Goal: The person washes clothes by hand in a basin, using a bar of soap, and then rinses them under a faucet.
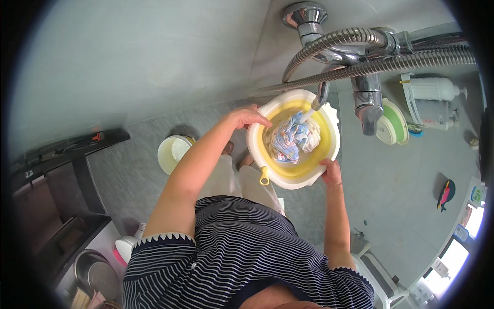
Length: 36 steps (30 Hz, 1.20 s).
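I hold a white basin [252, 149] with a yellow inner wall under the chrome tap spout [322, 92]. Bunched inside it lies a wet-looking cloth [288, 141], patterned in blue, white and some orange, with paler fabric beside it. A whitish stream of water [307, 115] seems to run from the spout onto the cloth. My left hand [249, 117] grips the upper left rim, thumb over the inside. On the lower right rim, my right hand [332, 171] is closed, its fingers partly hidden beneath. A yellow ring tab [264, 176] hangs at the basin's near left edge.
Chrome mixer tap [367, 98] and metal hoses [381, 64] jut from the wall over the basin. A white bucket [172, 157] stands on the grey floor to the left. At right, a green-and-white basin [393, 123] hangs by a bottle rack [411, 100]. A dark-edged counter [67, 154] is far left.
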Each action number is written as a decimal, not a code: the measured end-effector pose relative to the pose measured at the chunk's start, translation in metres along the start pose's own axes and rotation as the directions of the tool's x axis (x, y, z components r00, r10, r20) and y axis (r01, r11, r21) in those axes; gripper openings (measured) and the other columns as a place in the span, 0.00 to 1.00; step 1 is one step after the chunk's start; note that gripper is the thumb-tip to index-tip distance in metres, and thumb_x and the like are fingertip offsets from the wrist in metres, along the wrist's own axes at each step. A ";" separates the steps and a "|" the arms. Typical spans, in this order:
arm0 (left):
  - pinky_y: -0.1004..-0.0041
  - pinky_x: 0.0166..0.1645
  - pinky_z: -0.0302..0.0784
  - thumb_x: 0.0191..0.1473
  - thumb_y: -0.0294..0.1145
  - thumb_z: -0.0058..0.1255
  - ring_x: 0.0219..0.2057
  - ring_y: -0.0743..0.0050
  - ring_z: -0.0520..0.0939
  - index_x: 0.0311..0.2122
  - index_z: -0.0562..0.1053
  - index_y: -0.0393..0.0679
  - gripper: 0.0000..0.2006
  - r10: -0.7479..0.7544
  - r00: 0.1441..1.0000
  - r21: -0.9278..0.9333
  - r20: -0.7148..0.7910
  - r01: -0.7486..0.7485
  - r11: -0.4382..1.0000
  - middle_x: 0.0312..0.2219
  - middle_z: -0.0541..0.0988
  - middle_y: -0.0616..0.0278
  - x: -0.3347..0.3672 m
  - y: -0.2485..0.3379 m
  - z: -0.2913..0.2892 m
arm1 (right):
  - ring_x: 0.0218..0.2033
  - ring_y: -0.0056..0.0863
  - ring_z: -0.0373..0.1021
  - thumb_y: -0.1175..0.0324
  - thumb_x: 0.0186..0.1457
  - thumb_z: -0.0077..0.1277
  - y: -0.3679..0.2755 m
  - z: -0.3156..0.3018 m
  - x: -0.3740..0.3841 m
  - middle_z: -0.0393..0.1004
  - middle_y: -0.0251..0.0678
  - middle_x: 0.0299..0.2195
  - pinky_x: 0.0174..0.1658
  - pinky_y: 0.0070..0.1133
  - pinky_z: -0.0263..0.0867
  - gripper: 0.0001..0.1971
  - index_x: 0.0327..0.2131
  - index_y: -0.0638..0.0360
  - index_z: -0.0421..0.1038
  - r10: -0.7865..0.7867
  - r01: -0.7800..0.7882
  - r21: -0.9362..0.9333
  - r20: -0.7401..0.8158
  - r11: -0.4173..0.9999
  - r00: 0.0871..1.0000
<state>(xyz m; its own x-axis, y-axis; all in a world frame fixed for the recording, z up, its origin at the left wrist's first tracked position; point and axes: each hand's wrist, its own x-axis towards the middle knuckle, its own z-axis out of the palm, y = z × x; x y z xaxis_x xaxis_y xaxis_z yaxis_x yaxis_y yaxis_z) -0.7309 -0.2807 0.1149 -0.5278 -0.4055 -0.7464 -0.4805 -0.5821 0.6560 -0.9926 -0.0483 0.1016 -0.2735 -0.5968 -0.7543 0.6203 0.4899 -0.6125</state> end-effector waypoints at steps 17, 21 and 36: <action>0.66 0.36 0.73 0.35 0.33 0.57 0.33 0.59 0.77 0.39 0.68 0.37 0.22 0.023 0.993 0.486 0.116 -0.077 0.871 0.32 0.75 0.53 0.045 0.025 0.006 | 0.33 0.33 0.69 0.80 0.33 0.44 -0.013 -0.007 0.012 0.70 0.41 0.33 0.38 0.26 0.66 0.19 0.37 0.70 0.65 -0.027 0.032 -0.078 0.061 0.996 0.998; 0.64 0.44 0.68 0.36 0.32 0.54 0.40 0.55 0.72 0.45 0.65 0.41 0.26 0.576 0.814 0.892 -0.077 -0.202 0.404 0.37 0.71 0.54 0.020 0.038 0.051 | 0.34 0.34 0.68 0.79 0.34 0.44 0.007 -0.008 0.008 0.69 0.41 0.34 0.40 0.27 0.66 0.20 0.38 0.70 0.63 -0.060 0.060 0.014 0.010 0.998 0.998; 0.77 0.27 0.68 0.31 0.25 0.47 0.21 0.78 0.73 0.24 0.72 0.36 0.09 0.251 0.957 -0.268 0.148 -0.205 0.941 0.18 0.72 0.64 0.023 0.013 0.103 | 0.32 0.33 0.68 0.82 0.33 0.44 0.050 0.020 0.014 0.69 0.39 0.32 0.39 0.26 0.65 0.19 0.36 0.69 0.64 -0.038 0.083 0.300 -0.151 0.950 0.988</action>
<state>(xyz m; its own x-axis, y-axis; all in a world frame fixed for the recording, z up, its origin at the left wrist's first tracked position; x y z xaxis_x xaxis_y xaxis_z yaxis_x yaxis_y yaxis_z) -0.8214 -0.2256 0.1175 -0.7288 -0.4299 -0.5330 -0.1564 -0.6533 0.7408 -0.9512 -0.0446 0.0655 -0.4053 -0.5121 -0.7573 0.7872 0.2256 -0.5739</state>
